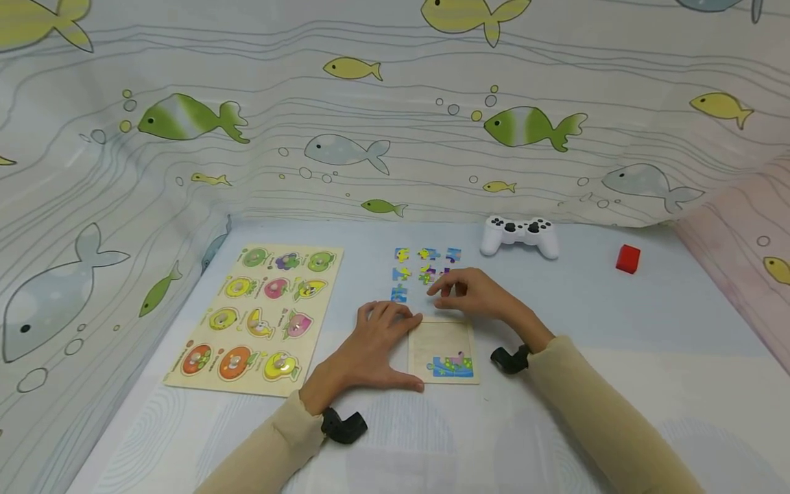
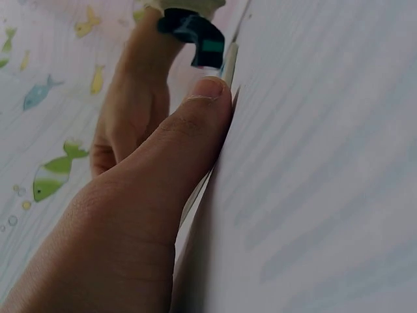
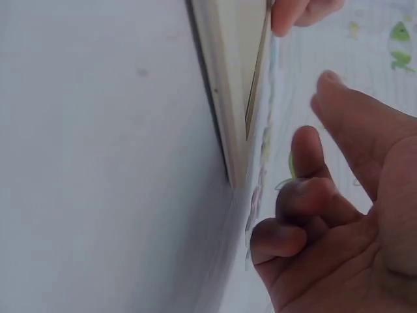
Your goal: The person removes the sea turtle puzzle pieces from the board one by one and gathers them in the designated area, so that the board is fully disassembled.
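Note:
In the head view, my left hand (image 1: 376,346) rests at the left side of a small wooden puzzle tray (image 1: 420,350), its thumb and fingers spread along the edge. Joined jigsaw pieces (image 1: 452,367) lie in the tray's lower right corner. My right hand (image 1: 472,293) hovers above the tray's far edge, fingers loosely bent. Beside its fingertips, loose jigsaw pieces (image 1: 401,274) lie in rows, a few partly hidden by that hand. The right wrist view shows a gap between thumb and fingers of the right hand (image 3: 339,202), with nothing held.
A wooden fruit puzzle board (image 1: 327,274) lies on the left. At the back stands a white game controller (image 1: 520,237), with a red block (image 1: 628,259) farther right. Fish-printed cloth (image 1: 345,110) rises behind and along the sides.

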`<state>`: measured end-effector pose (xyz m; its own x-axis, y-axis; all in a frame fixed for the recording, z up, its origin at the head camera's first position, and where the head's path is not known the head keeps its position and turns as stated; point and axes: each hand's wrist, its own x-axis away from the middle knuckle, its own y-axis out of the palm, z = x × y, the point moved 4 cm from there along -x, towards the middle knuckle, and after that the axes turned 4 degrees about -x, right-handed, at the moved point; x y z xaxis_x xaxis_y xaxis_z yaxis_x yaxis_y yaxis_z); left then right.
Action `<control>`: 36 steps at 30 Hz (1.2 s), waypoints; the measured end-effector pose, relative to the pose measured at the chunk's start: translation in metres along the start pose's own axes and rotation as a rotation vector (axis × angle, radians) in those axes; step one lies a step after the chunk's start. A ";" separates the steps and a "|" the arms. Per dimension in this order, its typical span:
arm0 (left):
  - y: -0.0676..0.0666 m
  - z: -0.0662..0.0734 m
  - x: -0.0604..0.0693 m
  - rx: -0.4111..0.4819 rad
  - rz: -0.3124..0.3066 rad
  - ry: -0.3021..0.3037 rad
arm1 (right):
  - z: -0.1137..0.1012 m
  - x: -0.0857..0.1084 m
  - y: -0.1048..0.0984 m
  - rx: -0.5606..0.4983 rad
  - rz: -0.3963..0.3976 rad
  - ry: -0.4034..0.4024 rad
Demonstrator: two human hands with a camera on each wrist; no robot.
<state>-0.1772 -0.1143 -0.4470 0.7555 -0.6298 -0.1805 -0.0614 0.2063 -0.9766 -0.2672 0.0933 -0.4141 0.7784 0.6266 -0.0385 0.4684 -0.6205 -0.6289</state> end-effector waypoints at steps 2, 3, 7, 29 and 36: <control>-0.001 0.000 0.000 -0.006 -0.001 -0.002 | 0.001 0.008 0.000 -0.024 -0.021 -0.011; -0.001 0.000 0.000 -0.008 -0.003 -0.004 | 0.001 0.011 0.000 -0.038 -0.035 -0.020; -0.002 0.000 0.000 -0.005 -0.010 -0.009 | -0.003 0.023 0.002 -0.087 -0.100 -0.025; -0.003 0.001 -0.001 0.050 -0.001 0.018 | -0.009 0.050 0.013 -0.115 -0.254 -0.016; -0.001 0.001 0.000 0.050 0.012 0.029 | -0.007 0.051 0.015 -0.114 -0.255 -0.016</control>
<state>-0.1771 -0.1138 -0.4456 0.7356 -0.6482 -0.1966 -0.0372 0.2512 -0.9672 -0.2174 0.1130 -0.4196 0.6234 0.7758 0.0972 0.6928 -0.4905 -0.5286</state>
